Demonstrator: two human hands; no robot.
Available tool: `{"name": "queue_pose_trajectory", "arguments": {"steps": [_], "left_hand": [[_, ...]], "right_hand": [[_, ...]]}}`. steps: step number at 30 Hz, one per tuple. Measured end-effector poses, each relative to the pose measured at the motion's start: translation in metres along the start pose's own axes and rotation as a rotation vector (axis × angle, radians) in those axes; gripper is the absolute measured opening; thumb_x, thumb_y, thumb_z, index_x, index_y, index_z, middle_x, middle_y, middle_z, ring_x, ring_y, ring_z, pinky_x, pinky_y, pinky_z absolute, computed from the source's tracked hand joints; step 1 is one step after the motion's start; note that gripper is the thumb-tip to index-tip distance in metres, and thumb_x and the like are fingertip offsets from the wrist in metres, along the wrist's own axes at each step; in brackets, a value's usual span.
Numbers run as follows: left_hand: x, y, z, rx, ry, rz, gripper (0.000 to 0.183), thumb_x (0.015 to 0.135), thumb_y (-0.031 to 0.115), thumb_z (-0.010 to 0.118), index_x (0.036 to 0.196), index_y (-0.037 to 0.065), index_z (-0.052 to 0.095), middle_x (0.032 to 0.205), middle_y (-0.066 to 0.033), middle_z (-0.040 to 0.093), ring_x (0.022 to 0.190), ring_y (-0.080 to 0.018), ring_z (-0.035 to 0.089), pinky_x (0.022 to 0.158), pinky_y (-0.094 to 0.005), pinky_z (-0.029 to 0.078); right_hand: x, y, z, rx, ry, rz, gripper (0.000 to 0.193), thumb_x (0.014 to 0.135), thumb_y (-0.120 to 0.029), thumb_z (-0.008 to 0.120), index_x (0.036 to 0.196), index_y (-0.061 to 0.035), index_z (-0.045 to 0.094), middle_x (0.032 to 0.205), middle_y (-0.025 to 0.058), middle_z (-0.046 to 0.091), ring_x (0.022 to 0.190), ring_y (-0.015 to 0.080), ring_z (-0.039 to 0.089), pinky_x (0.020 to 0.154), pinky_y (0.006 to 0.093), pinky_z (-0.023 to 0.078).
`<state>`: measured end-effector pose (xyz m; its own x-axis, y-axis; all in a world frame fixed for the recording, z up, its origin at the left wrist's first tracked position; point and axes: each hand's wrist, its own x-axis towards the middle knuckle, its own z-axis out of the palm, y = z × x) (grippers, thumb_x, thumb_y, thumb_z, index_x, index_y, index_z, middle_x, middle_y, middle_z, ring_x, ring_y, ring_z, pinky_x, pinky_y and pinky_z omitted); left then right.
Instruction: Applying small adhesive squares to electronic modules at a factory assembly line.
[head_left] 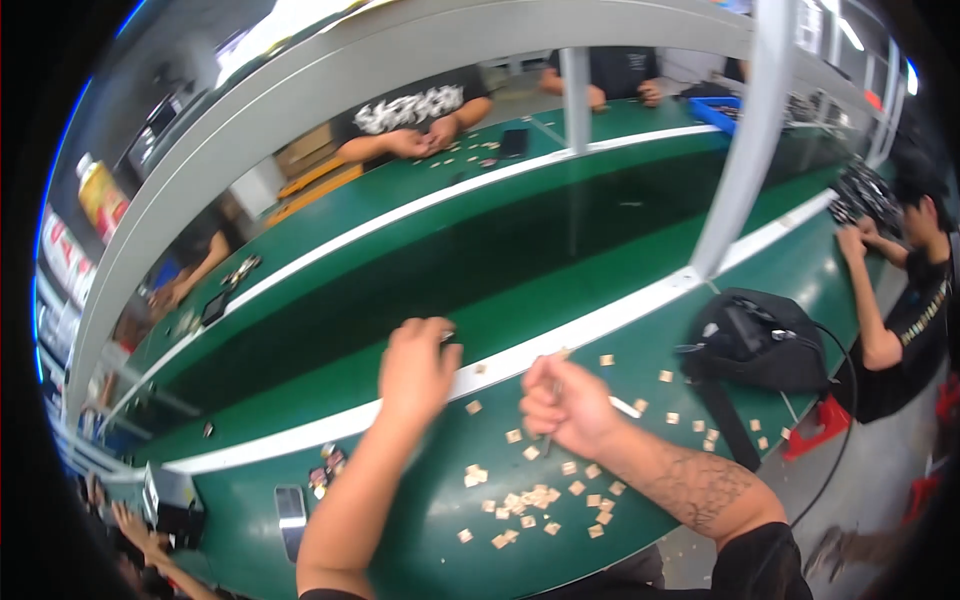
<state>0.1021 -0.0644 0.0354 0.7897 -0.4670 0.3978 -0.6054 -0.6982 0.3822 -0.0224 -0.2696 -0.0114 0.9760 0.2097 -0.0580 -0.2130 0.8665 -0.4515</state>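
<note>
Pieces [538, 496], beige, square, were strewn across tabletop [425, 535], seemingly for easy reach | slim rod [547, 447] was clenched in right hand [566, 405], probably for control | left hand [415, 368] was raised, fingers curled; contents could not be told.

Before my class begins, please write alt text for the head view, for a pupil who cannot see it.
At a green bench, a person's bare right hand grips a thin tool while the left hand is partly curled, apart from it. Small pale square pieces lie scattered on the bench, with a black bag to the right.
</note>
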Motion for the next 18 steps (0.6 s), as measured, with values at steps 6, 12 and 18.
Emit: {"name": "queue_pose_trajectory", "arguments": {"steps": [6, 12, 18], "left_hand": [[-0.076, 0.069, -0.031, -0.532, -0.265, 0.128, 0.033, 0.092, 0.007, 0.079, 0.123, 0.004, 0.069, 0.112, -0.0157, 0.069, 0.106, -0.0336, 0.070, 0.092, -0.0416, 0.058], [-0.090, 0.069, -0.008, -0.623, -0.153, 0.131, 0.036, 0.084, 0.002, 0.087, 0.115, 0.001, 0.069, 0.105, -0.0129, 0.071, 0.092, -0.0257, 0.072, 0.078, -0.0366, 0.057], [-0.096, 0.063, -0.004, -0.458, -0.019, 0.273, 0.035, 0.079, 0.001, 0.088, 0.109, 0.002, 0.068, 0.099, -0.0119, 0.072, 0.085, -0.0272, 0.072, 0.071, -0.0371, 0.058]], "right_hand": [[0.004, -0.001, 0.003, 0.109, -0.048, 0.037, 0.039, 0.117, -0.042, 0.041, 0.110, -0.0106, 0.063, 0.080, -0.0013, 0.045, 0.052, 0.0067, 0.028, 0.049, 0.0243, 0.028], [0.000, 0.002, 0.006, 0.106, -0.061, 0.026, 0.039, 0.118, -0.042, 0.038, 0.114, -0.0112, 0.062, 0.082, -0.0006, 0.046, 0.052, 0.0067, 0.029, 0.049, 0.0238, 0.028], [-0.001, 0.012, 0.007, 0.146, -0.045, 0.049, 0.040, 0.119, -0.042, 0.036, 0.114, -0.0114, 0.061, 0.083, -0.0003, 0.047, 0.052, 0.0069, 0.029, 0.050, 0.0241, 0.029]]}}
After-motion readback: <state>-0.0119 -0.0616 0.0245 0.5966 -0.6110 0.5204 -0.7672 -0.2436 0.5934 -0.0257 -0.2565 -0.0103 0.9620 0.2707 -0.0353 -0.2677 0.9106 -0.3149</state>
